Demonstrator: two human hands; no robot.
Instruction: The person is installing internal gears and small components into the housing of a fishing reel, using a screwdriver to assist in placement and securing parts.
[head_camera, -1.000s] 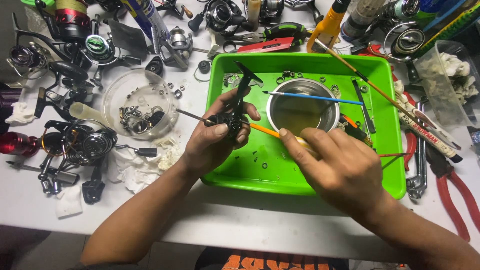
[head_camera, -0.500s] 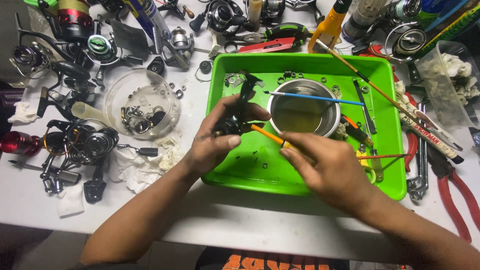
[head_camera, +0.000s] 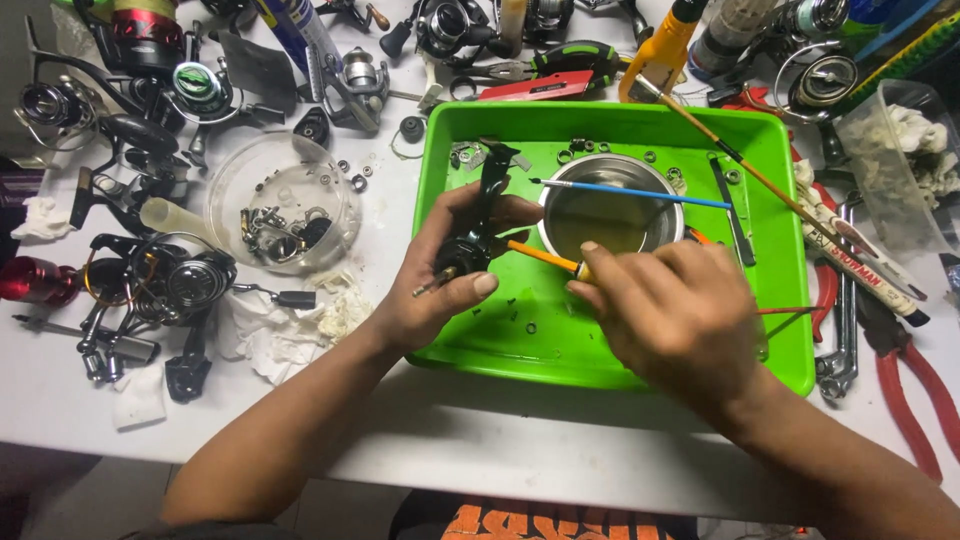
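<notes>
The left hand (head_camera: 435, 275) grips a black reel part (head_camera: 478, 225) over the green tray (head_camera: 620, 355), and the right hand (head_camera: 675, 315) is closed around an orange-handled tool (head_camera: 545, 257) whose tip touches that part. Just behind them sits a metal bowl (head_camera: 610, 215) with a blue brush (head_camera: 630, 193) lying across it. A clear dish of small parts (head_camera: 280, 205) and other reels (head_camera: 165, 280) crowd the table (head_camera: 480, 430) to the left, red pliers (head_camera: 905, 380) to the right.

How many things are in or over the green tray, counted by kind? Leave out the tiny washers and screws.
Metal bowl: 1
Brushes with thin handles (blue, orange, brown): 3
Black reel body, held by the left hand: 1
Flat dark tool: 1
Total: 6
The right hand holds the orange brush.
</notes>
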